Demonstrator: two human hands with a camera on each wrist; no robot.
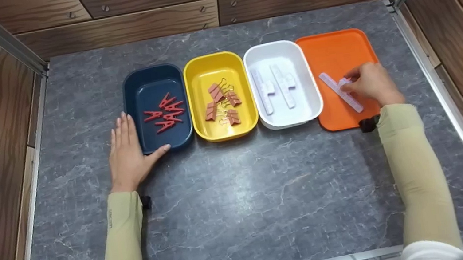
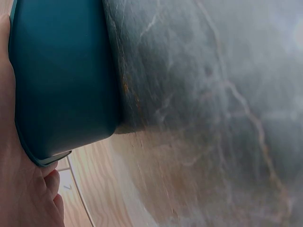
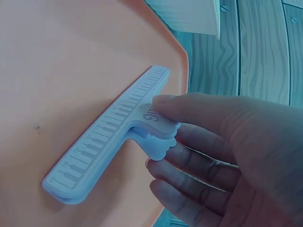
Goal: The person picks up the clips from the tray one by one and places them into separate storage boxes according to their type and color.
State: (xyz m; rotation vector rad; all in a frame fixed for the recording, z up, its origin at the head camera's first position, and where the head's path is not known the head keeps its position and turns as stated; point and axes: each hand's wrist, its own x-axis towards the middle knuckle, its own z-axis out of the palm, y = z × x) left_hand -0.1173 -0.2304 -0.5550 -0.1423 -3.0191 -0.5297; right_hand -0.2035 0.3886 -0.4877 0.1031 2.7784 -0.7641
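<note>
Over the orange tray [image 1: 337,51], my right hand [image 1: 372,83] pinches a pale lilac clip [image 1: 333,85] by its handle tabs, thumb on top. The right wrist view shows the long clip [image 3: 109,127] printed with piano keys. My left hand [image 1: 127,155] rests against the left side and near corner of the dark blue container [image 1: 135,82], fingers straight and thumb stretched along the near rim. Several small red clothespins [image 1: 166,111] lie in that container. In the left wrist view the container's outer wall [image 2: 66,71] fills the left side, beside part of the hand [image 2: 28,189].
Between the blue container and the tray stand a yellow container [image 1: 197,72] with several pinkish binder clips [image 1: 215,92], and a white container [image 1: 274,50] with two similar lilac clips [image 1: 283,85]. All sit side by side on a grey marbled table [image 1: 241,200] with wood-patterned walls [image 1: 155,23] around.
</note>
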